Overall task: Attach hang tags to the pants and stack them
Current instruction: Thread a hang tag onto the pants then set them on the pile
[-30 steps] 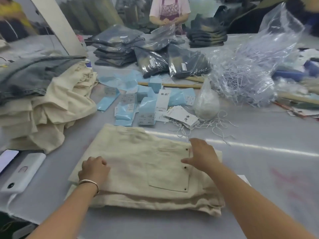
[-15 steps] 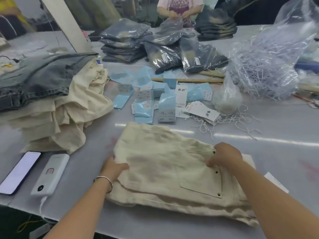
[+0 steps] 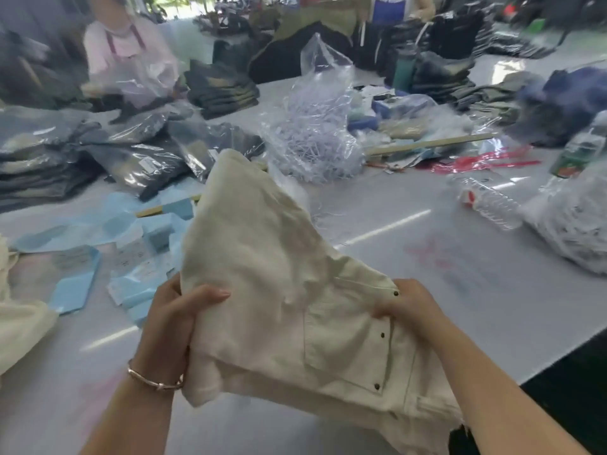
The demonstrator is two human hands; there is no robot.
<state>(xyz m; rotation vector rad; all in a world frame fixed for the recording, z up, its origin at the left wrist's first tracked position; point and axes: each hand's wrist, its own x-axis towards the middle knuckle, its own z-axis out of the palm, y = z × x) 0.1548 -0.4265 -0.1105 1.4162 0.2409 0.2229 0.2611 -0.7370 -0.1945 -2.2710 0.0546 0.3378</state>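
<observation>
Now both hands, left [image 3: 170, 323] and right [image 3: 414, 310], grip the folded cream pants [image 3: 279, 290], long axis tilting up-left.

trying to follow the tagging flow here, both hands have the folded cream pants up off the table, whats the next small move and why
Probably carry the folded cream pants over and set them on a stack. The left hand grips one edge and the right hand pinches near the riveted back pocket, so the whole fold is lifted clear of the table. Whether a hang tag is already attached cannot be seen.
</observation>
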